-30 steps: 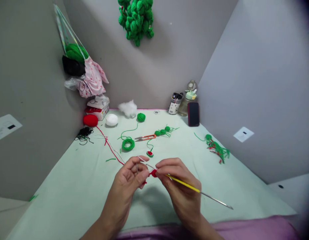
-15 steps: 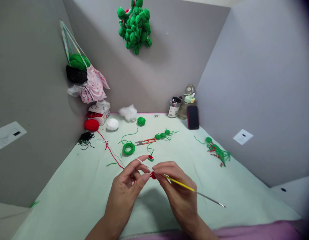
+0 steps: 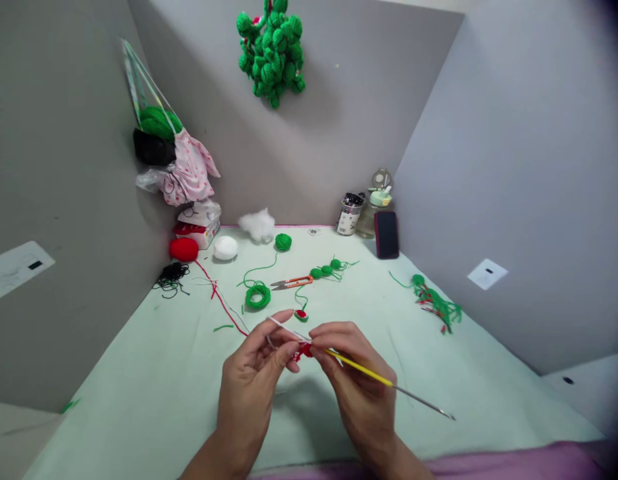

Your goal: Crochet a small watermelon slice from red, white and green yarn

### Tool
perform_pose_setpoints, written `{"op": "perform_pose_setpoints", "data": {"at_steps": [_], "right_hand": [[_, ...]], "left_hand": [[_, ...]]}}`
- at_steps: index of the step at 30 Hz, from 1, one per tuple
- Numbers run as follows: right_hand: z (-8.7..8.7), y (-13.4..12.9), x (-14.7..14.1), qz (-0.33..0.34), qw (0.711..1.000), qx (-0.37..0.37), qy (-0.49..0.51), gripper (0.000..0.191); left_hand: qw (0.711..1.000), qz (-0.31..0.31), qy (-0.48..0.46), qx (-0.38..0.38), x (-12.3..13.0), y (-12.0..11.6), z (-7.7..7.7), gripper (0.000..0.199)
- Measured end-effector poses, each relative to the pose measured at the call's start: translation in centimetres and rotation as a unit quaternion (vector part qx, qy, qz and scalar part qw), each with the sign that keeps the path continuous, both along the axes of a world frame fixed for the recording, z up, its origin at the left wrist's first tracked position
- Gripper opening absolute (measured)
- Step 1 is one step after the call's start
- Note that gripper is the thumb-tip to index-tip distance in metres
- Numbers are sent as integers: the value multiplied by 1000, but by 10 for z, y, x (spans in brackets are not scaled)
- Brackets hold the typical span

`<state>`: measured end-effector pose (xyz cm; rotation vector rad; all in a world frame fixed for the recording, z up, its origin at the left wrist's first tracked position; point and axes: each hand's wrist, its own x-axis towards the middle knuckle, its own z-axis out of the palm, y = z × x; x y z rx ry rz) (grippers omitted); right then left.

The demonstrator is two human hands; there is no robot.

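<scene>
Pinched in my left hand (image 3: 256,373) is a small red crochet piece (image 3: 303,349), with white yarn (image 3: 283,326) running over the raised index finger. My right hand (image 3: 361,380) grips a crochet hook (image 3: 363,369) by its yellow handle. The hook's working tip meets the red piece between my fingertips; its other metal end points down to the right. Fingers cover part of the piece. Just beyond my hands lies a small red and green crochet piece (image 3: 301,315) with a green tail.
Orange-handled snips (image 3: 293,283) lie beside a green yarn coil (image 3: 257,296) and several green crocheted balls (image 3: 326,271). Red yarn (image 3: 183,249), white yarn (image 3: 225,248) and stuffing (image 3: 257,225) sit at the back left. A phone (image 3: 387,235) leans at right, near green strands (image 3: 439,307).
My left hand has shifted slightly, and more of the red piece shows between my fingertips. The white yarn now stretches straighter toward the hook.
</scene>
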<state>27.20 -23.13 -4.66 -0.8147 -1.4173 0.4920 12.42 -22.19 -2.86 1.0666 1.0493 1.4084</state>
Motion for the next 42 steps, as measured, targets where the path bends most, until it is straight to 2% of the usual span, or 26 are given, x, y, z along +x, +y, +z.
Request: {"op": "perform_pose_setpoints", "data": {"at_steps": [7,14,20,25,29,32,35,38,42], "right_hand": [[1,1,-3,-13,1000,2,8,23],[0,2,-4,-33,997,59,-30,32],[3,-3,1,-20,996,46,-78,29],[2,-8,3,-83,983,103,-125,33],[-5,-9,1,-121,968,147,-164,38],[-7,-10,2,-102,971,142,-166,41],[-3,-9,6,-49,980,107,-159,38],[2,-9,10,-10,981,101,-167,37],[2,-10,12,-22,982,103,-158,38]], "left_hand": [[999,37,-11,32,8,-1,-8,22],[999,-32,-30,-14,5,-5,-4,36],[993,-67,-84,-48,4,-4,2,44],[995,-57,-69,-47,2,-5,1,47],[989,-80,-108,-60,3,-5,-1,56],[973,-129,-161,-103,1,-5,-1,63],[955,-165,-203,-138,-2,-4,0,66],[949,-170,-214,-156,-4,-2,3,68],[946,-173,-217,-169,-6,-1,5,72]]}}
